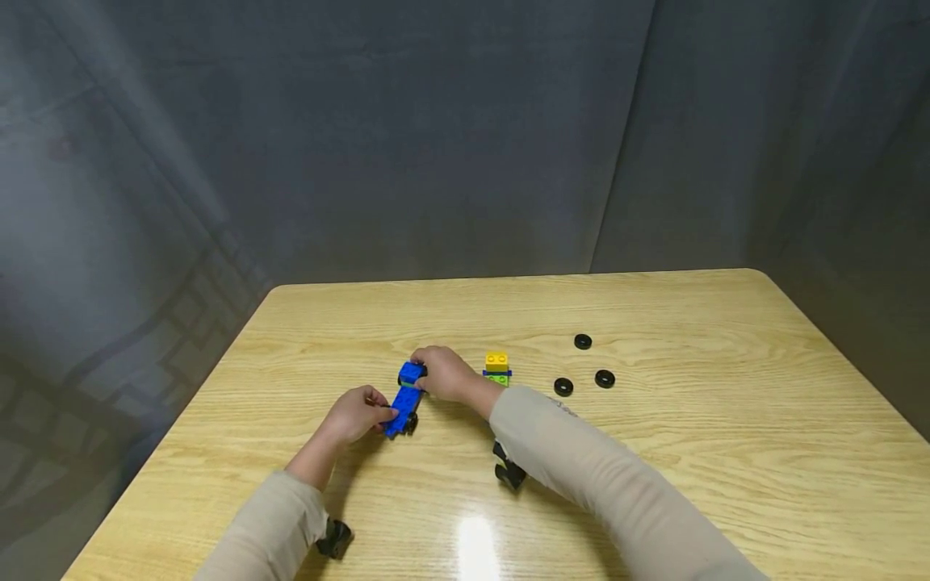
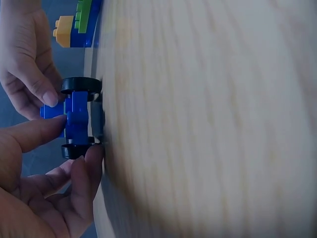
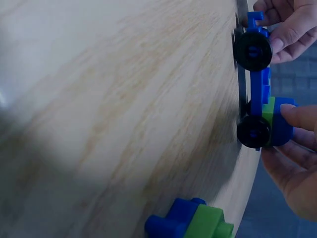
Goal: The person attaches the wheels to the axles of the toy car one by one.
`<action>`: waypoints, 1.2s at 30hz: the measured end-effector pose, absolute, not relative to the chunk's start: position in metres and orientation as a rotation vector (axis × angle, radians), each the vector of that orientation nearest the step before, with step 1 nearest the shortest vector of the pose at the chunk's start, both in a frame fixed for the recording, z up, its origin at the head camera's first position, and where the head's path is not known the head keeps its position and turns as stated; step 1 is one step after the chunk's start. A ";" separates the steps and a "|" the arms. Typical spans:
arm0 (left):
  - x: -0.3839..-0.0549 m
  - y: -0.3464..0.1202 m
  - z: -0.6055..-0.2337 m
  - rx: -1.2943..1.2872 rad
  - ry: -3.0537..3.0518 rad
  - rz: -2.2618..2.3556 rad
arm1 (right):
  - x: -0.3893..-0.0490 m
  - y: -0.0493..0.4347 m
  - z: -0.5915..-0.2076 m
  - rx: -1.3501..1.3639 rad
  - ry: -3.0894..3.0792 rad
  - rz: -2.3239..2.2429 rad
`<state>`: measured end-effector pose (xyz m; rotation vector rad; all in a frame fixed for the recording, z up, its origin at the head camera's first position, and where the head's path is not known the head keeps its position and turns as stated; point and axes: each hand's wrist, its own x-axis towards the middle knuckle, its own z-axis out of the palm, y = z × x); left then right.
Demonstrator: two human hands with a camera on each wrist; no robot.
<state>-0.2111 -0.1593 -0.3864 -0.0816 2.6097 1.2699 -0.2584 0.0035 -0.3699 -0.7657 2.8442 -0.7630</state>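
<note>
A blue toy brick car (image 1: 405, 407) with black wheels stands on the table between both hands. My left hand (image 1: 358, 417) pinches its near end; in the left wrist view the thumb lies on top and fingers are by a black wheel (image 2: 74, 151). At the far end, my right hand (image 1: 446, 374) grips the raised blue brick (image 3: 284, 121), thumb against it. Under that brick sits a green layer (image 3: 268, 114). Two wheels on one side show in the right wrist view, both at the tabletop. Fingers partly cover the far end in the head view.
Right of the car stands a stack with a yellow brick (image 1: 497, 361) above blue and green pieces, partly behind the right forearm. Three loose black tyres, one of them the farthest tyre (image 1: 583, 342), lie farther right on the wooden table (image 1: 690, 420). Grey curtains (image 1: 436, 161) hang behind.
</note>
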 end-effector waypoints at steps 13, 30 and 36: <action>-0.214 -0.167 -0.379 -0.094 2.582 1.308 | -0.260 0.022 -0.358 -0.764 2.793 -0.834; -0.210 -0.164 -0.350 0.080 2.496 1.460 | -0.265 0.063 -0.338 -0.742 2.843 -0.922; -0.208 -0.145 -0.344 0.176 2.431 1.477 | -0.263 0.082 -0.336 -0.710 2.853 -0.966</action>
